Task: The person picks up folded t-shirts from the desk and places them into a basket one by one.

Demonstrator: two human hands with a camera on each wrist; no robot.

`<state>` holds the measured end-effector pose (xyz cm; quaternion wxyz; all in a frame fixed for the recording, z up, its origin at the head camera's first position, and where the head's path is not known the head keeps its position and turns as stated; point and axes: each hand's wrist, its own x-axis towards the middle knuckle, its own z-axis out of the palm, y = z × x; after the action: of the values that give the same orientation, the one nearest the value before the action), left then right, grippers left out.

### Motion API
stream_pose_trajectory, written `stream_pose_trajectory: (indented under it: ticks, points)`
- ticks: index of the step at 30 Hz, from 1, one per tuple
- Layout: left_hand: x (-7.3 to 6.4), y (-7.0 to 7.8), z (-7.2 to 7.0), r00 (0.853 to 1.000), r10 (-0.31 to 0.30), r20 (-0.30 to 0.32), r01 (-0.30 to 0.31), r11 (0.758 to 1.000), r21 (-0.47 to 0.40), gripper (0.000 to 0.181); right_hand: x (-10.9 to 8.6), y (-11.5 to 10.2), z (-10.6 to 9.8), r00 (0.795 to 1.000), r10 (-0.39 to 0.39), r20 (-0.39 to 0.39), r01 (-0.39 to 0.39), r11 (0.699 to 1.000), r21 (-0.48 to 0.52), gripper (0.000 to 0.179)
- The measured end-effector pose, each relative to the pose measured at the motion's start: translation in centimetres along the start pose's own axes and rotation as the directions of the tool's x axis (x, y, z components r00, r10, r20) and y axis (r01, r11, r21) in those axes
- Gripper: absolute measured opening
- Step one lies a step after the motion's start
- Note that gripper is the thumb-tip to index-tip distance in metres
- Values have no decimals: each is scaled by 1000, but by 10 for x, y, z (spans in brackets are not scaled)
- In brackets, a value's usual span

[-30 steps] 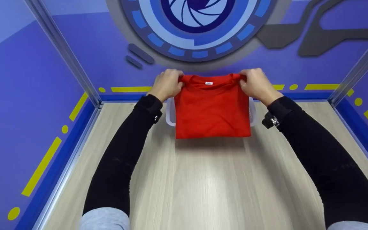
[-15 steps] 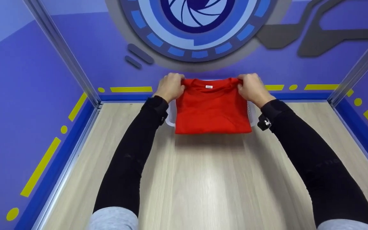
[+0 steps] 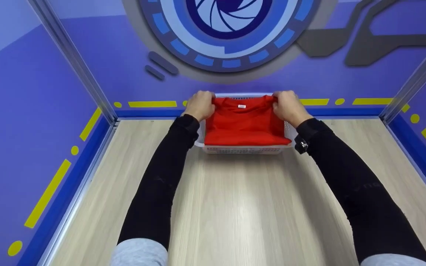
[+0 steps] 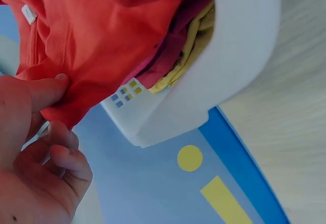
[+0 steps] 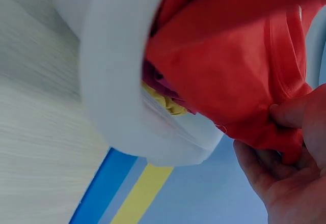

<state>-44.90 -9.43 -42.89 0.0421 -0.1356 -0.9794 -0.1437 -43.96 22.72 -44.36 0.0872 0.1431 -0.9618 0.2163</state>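
A folded red T-shirt (image 3: 245,123) with a white neck label hangs between both hands over a white plastic basket (image 3: 246,150). My left hand (image 3: 201,105) pinches one shoulder of it between thumb and fingers, beside the collar. At the other shoulder my right hand (image 3: 288,107) pinches the cloth the same way. The lower fold lies along the basket's front rim, while the collar end is raised near the back rim. Under the shirt, the left wrist view shows a folded magenta cloth (image 4: 170,56) and a yellow cloth (image 4: 189,51) inside the basket.
The basket stands on a wood-grain tabletop (image 3: 235,207), close against the blue-purple back wall (image 3: 98,55). Side walls with yellow stripes and metal corner posts (image 3: 74,59) bound the table left and right.
Both hands have lowered the red T-shirt toward the basket and moved slightly inward. Its lower edge has drawn back from over the table, and the basket's front and back rims now show.
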Motion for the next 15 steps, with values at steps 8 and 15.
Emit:
stream_pose_trajectory:
  ticks: [8, 15]
  points:
    - [2, -3, 0, 1000, -28, 13, 29, 996, -84, 38, 4, 2, -1, 1000, 9, -25, -8, 1000, 28, 34]
    - [7, -3, -1, 1000, -30, -10, 28, 989, -148, 35, 10, 1, -3, 999, 33, -28, -32, 999, 35, 34]
